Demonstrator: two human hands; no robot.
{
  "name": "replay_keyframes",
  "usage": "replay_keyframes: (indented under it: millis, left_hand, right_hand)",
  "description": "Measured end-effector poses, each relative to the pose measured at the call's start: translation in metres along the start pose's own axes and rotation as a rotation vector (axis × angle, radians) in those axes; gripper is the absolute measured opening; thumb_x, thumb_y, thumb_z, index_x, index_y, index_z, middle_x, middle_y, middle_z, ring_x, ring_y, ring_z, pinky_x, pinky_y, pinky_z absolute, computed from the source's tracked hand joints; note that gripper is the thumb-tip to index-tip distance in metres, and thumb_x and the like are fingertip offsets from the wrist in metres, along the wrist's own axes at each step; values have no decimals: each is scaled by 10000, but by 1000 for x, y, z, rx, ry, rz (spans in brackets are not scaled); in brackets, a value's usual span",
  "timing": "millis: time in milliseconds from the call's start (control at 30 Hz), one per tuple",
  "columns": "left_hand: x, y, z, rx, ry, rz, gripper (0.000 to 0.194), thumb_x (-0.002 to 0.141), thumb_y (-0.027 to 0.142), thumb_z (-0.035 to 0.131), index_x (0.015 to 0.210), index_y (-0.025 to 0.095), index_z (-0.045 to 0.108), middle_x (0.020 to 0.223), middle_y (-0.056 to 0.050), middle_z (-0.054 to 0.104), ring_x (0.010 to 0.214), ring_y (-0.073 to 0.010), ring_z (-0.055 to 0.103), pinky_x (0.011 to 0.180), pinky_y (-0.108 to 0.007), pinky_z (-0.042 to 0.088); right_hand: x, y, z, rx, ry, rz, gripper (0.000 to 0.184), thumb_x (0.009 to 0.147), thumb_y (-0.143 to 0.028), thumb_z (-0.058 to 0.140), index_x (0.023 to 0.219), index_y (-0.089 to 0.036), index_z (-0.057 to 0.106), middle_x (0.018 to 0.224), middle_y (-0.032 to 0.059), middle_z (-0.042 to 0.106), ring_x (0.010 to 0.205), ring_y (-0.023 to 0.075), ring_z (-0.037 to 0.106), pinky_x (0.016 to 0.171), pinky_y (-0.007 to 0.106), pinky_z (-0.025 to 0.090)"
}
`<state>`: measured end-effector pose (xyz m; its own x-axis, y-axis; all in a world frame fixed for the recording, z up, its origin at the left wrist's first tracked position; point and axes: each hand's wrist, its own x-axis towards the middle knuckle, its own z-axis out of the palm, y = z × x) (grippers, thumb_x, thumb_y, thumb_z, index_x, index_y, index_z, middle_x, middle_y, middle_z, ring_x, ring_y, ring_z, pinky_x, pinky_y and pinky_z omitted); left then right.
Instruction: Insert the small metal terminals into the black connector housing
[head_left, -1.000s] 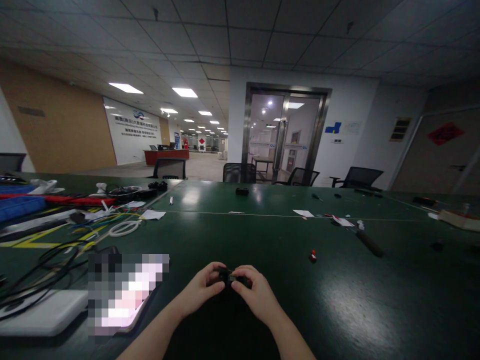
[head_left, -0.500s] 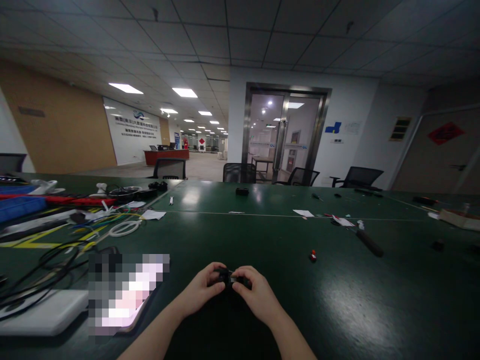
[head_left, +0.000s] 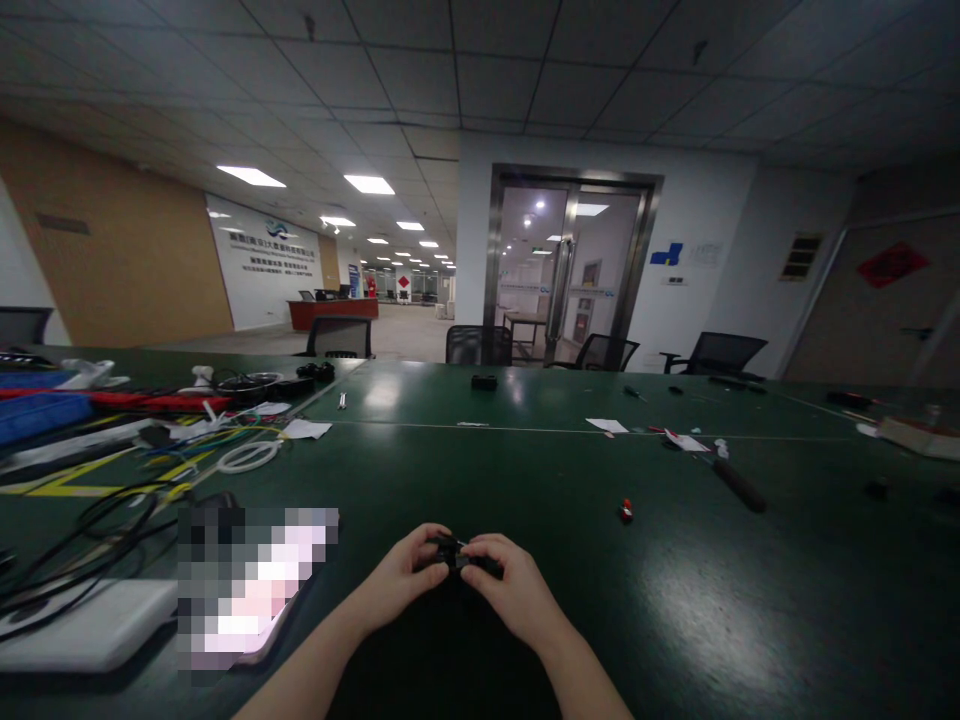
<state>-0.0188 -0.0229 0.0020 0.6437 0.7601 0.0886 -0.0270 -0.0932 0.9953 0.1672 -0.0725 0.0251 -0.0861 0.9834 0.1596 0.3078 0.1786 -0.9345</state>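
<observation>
Clock: centred on the held part, 12 pointing away from the person.
Black part [head_left: 453, 555]: held between both hands, just above or on the near side of the green table [head_left: 540, 480]; contact with the tabletop cannot be told. Mostly covered by fingers; whether one piece or two is held cannot be made out.
Left hand [head_left: 415, 565]: placed at 9 o'clock of the part; its end is pinched between thumb and bent fingers.
Right hand [head_left: 504, 570]: placed at 3 o'clock; the other end is gripped the same way, thumb on the near side, fingers over the far side. Thumb tips are set near each other.
Blurred slab [head_left: 279, 585]: laid at 9 o'clock, well apart from the left hand; detail masked by pixels.
White box [head_left: 97, 630]: set between 8 and 9, crossed by black cables [head_left: 112, 535].
White coil [head_left: 249, 457]: left near 10.
Wrench [head_left: 343, 401]: laid between 10 and 11.
Black block [head_left: 484, 382]: placed at 12, far side.
Red piece [head_left: 625, 511]: set just before 3, well apart from the right hand.
Black-handled tool [head_left: 739, 487]: laid between 2 and 3, farther out, handle angled toward 4.
</observation>
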Motion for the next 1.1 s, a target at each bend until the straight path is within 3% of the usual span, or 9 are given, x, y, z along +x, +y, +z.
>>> replay_keyframes:
  millis: [167,367,567,800,1100]
  left_hand:
    - [-1,1,0,-1,-1,-4,384,758,329,617,1078,203,447,909,-31,598,839,-177,559,717,-282,399]
    - [-1,4,1,-16,-12,-5,402,741,336,634,1072,201,451,907,-32,597,842,-184,560,722,-288,401]
    - [-1,3,0,-56,-6,10,387,755,358,621,1067,206,447,915,-34,606,870,-192,570,751,-303,405]
    - [0,3,1,-65,6,5,423,736,380,637,1060,198,434,920,-40,616,856,-188,579,735,-289,406]
    - [-1,6,2,-9,-17,-18,406,730,324,644,1060,201,442,887,-23,601,851,-188,571,710,-282,402]
  right_hand:
    - [0,-2,-1,5,2,62,156,720,-340,586,802,-272,701,1024,4,608,974,215,541,827,319,391]
    - [1,-1,2,93,5,67,220,708,-303,597,919,-262,646,928,-3,632,902,202,562,759,307,422]
    - [2,-1,3,247,-10,177,258,735,-299,561,981,-232,602,958,19,623,938,199,565,798,313,423]
    - [3,-1,3,250,-3,261,290,752,-315,539,1020,-211,573,961,28,620,913,193,571,762,301,429]
    - [4,8,7,194,-55,193,340,712,-293,597,1039,-212,551,1012,24,612,965,194,566,808,299,444]
